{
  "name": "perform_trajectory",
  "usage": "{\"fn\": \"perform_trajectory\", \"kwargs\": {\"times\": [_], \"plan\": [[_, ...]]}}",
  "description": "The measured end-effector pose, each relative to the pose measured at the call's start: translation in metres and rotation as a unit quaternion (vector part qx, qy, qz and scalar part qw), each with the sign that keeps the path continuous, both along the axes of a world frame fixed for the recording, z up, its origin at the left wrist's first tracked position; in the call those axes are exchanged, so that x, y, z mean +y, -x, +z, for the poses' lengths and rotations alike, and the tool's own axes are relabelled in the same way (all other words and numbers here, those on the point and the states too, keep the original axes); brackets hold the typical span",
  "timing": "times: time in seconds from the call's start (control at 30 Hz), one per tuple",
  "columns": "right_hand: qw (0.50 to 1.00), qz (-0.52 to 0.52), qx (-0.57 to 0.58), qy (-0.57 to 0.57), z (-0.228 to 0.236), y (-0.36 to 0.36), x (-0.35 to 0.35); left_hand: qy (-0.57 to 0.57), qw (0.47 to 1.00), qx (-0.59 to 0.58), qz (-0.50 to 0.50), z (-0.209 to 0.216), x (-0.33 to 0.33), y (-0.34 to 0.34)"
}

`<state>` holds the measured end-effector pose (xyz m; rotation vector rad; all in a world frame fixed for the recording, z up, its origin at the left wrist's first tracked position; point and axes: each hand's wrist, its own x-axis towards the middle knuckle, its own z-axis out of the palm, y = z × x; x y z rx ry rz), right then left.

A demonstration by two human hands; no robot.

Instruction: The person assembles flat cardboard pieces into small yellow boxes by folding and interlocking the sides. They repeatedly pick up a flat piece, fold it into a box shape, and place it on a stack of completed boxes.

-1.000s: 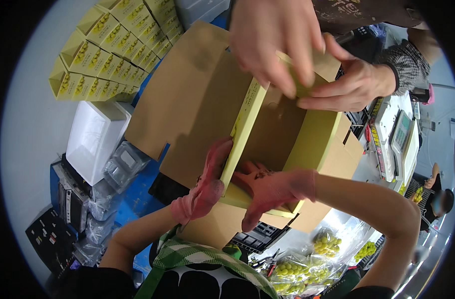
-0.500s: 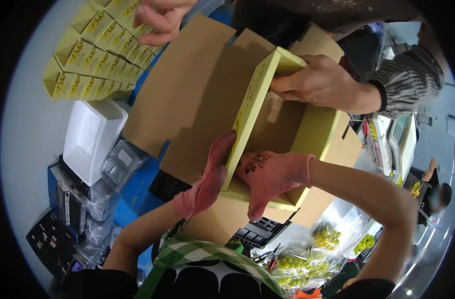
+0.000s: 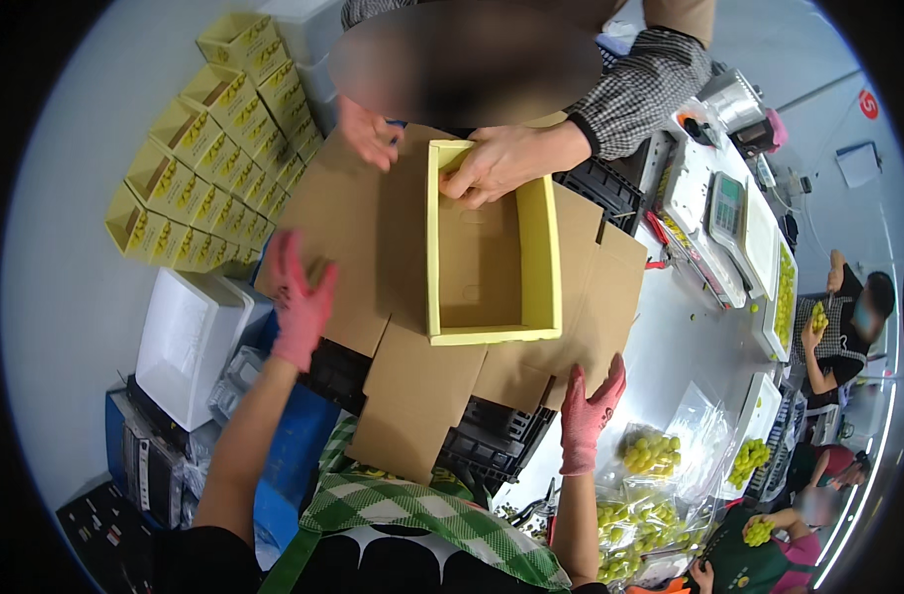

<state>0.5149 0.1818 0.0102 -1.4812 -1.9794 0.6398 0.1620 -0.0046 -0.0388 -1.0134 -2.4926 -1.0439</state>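
Observation:
My left hand (image 3: pixel 301 302), in a pink glove, hovers over the left side of a flattened brown cardboard sheet (image 3: pixel 353 267) with its fingers spread. Off the sheet's right front side, my right hand (image 3: pixel 588 411) wears a matching glove; its fingers are apart and it holds nothing. Between them, farther off, a yellow open-topped box (image 3: pixel 541 262) with a brown bottom rests on the cardboard. A co-worker's hand (image 3: pixel 502 163) reaches into the box's far end, fingers curled at its inner wall. That person's other hand (image 3: pixel 370 134) is over the far left of the cardboard.
Yellow printed boxes (image 3: pixel 190 198) are stacked at the far left, above a white foam bin (image 3: pixel 190 337). Black crates (image 3: pixel 497 436) sit under the cardboard. To the right are bagged green grapes (image 3: pixel 652 450), a scale (image 3: pixel 729 213) and people handling grapes.
Both my hands have let go of the yellow box and moved apart, left and right. The box, tilted before, now sits straighter on the cardboard, with the co-worker's hand still in it.

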Motion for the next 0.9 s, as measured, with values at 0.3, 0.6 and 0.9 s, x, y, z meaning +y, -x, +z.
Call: {"fn": "perform_trajectory", "kwargs": {"times": [0.3, 0.6, 0.9], "plan": [[0.961, -0.048, -0.007, 0.271, -0.004, -0.039, 0.014, 0.12, 0.924, -0.36, 0.055, -0.025, -0.048, 0.086], [0.972, -0.079, -0.054, 0.215, -0.006, -0.051, 0.02, 0.267, 0.929, -0.245, 0.074, 0.044, -0.029, 0.064], [0.973, -0.115, -0.067, 0.19, 0.034, -0.041, 0.026, 0.361, 0.916, -0.149, 0.088, 0.042, -0.026, 0.078]]}}
